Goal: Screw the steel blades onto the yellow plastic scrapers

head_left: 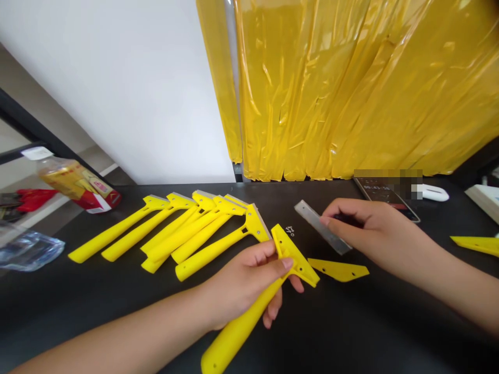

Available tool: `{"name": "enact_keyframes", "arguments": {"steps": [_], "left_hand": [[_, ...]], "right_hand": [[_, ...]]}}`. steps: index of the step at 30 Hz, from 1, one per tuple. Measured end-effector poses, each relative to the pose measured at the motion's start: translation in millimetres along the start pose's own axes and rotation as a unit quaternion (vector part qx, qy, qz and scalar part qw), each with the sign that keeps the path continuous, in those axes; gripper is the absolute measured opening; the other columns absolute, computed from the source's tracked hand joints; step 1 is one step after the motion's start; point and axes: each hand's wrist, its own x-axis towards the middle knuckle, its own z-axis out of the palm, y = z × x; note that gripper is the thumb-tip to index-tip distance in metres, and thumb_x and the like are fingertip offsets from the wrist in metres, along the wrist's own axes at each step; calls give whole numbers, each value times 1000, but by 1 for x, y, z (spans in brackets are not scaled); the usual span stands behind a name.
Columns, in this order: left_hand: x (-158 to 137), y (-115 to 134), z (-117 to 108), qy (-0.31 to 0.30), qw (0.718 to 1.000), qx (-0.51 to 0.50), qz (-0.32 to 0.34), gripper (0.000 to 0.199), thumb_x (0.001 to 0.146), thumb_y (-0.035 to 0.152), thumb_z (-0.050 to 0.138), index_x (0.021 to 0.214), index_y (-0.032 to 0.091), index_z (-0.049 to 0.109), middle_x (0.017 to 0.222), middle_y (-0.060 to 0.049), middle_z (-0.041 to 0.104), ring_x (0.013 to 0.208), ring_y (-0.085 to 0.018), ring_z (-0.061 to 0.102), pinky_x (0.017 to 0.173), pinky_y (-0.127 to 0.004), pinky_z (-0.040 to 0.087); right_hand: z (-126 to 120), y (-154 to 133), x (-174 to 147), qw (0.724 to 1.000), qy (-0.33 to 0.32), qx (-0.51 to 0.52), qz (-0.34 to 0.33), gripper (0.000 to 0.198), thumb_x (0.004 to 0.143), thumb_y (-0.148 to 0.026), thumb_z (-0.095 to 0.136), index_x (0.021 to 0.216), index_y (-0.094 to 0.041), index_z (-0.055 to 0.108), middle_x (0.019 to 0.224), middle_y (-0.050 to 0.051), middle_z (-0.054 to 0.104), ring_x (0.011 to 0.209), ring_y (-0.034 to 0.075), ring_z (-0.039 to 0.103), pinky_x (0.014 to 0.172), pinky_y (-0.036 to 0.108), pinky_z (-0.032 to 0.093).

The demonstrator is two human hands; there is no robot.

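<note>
My left hand [253,275] is closed around the neck of a yellow scraper handle [241,332], thumb resting on its wide head, where screw holes show and no blade is fitted. In my right hand [366,223], a flat grey metal scraper blade [331,236] is pinched between thumb and fingers, a little above the table. Just below the blade lies a loose yellow cover plate [339,270] with two holes. Several small screws [289,230] sit on the black table between my hands. To the left, several yellow scrapers [218,249] with blades fitted lie in a row.
A drink bottle [78,182] leans at the far left, near a clear plastic bag [29,246]. At the back right are a phone [384,195] and a white object [434,192]. Another yellow piece [475,245] lies at the right edge. Yellow plastic sheeting [331,88] hangs behind the table.
</note>
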Motion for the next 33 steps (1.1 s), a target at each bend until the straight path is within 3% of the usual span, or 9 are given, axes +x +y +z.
{"name": "enact_keyframes", "arguments": {"steps": [2, 4, 8, 16, 23, 25, 29, 33], "left_hand": [[-1, 2, 0, 12, 1000, 6, -12, 31, 105, 47, 65, 106, 17, 57, 103, -7, 75, 48, -3, 57, 42, -14, 48], [-2, 4, 0, 8, 1000, 10, -15, 31, 105, 48, 65, 106, 17, 57, 100, -6, 75, 48, -4, 57, 41, -13, 47], [-2, 5, 1, -13, 1000, 10, -8, 28, 107, 46, 63, 109, 17, 61, 92, -4, 74, 48, -5, 57, 40, -13, 47], [-4, 1, 4, -10, 1000, 3, 11, 31, 106, 48, 65, 108, 18, 60, 95, -4, 74, 45, -3, 56, 37, -12, 45], [0, -14, 3, -11, 1000, -6, 13, 53, 99, 65, 69, 120, 18, 60, 92, -5, 74, 40, -4, 52, 34, -14, 42], [5, -21, -3, -40, 998, -1, 38, 62, 94, 73, 71, 117, 17, 60, 87, -5, 73, 38, -4, 50, 35, -15, 39], [14, -27, -14, -53, 996, 33, 70, 72, 91, 77, 73, 121, 13, 66, 84, -8, 73, 51, -6, 57, 47, -15, 41], [12, -22, -14, -59, 996, -6, 66, 61, 92, 68, 79, 122, 15, 73, 88, -8, 76, 72, -12, 69, 70, -21, 50]], "right_hand": [[5, -9, -8, 992, -49, 118, -4, 33, 101, -54, 65, 87, -25, 74, 75, -1, 67, 68, 16, 60, 59, 28, 44], [13, -14, -13, 982, -88, 167, -8, 35, 100, -54, 66, 84, -24, 74, 76, -1, 67, 70, 16, 60, 61, 28, 44], [27, -17, -20, 976, -122, 180, 9, 32, 103, -51, 64, 88, -24, 74, 79, -1, 69, 73, 16, 60, 65, 28, 46], [40, -17, -30, 977, -125, 171, 32, 36, 108, -53, 57, 88, -25, 66, 76, -3, 69, 70, 15, 56, 63, 28, 42], [49, -20, -32, 962, -165, 218, 4, 39, 109, -58, 53, 90, -27, 66, 80, -2, 74, 73, 17, 63, 67, 29, 45], [54, -20, -31, 954, -170, 247, 1, 35, 109, -55, 56, 89, -27, 66, 80, -2, 75, 74, 17, 64, 68, 29, 47], [64, -12, -28, 936, -194, 294, 5, 29, 110, -51, 55, 93, -28, 65, 84, -3, 77, 79, 18, 69, 74, 27, 52], [69, -4, -26, 953, -176, 248, 2, 34, 110, -56, 51, 97, -28, 67, 92, 0, 77, 86, 19, 70, 76, 28, 53]]}}
